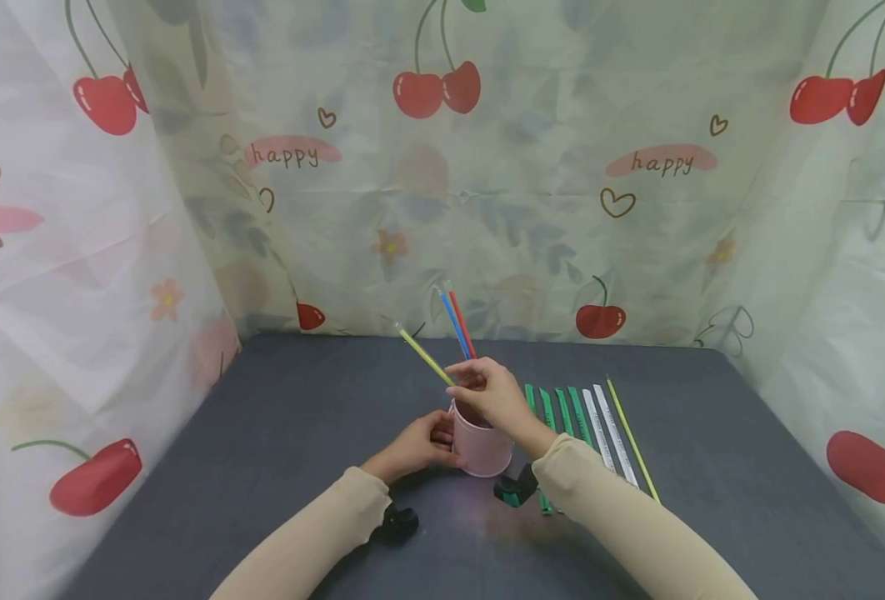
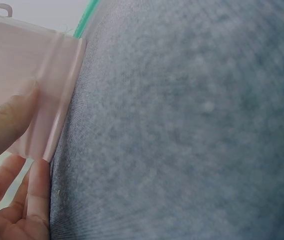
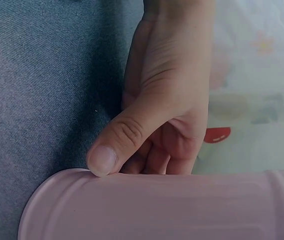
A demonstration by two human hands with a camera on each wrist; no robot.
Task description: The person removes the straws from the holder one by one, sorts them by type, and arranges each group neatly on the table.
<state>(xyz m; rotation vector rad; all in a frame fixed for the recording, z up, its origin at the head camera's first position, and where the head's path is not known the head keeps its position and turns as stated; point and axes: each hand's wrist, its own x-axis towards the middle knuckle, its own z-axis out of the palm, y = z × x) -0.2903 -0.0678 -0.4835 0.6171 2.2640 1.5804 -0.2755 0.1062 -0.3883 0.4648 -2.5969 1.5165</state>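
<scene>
A pink cup [image 1: 482, 454] stands upright on the dark table. From its left side my left hand [image 1: 416, 446] grips it, with the thumb [image 2: 19, 112] on the wall and fingers low by the base. My right hand [image 1: 498, 404] is over the cup's mouth and pinches a slim yellow straw [image 1: 423, 354], which slants up to the left. A blue straw [image 1: 453, 323] and a red straw [image 1: 462, 323] rise behind that hand; their lower ends are hidden. The right wrist view shows my left hand [image 3: 166, 95] and the cup [image 3: 156, 207].
To the right of the cup lie several green-wrapped straws [image 1: 564, 412], two white-wrapped straws [image 1: 615, 433] and a yellow straw [image 1: 632, 437] in a row. My right forearm covers part of them. A cherry-print curtain [image 1: 472, 208] hangs behind the table and at both sides.
</scene>
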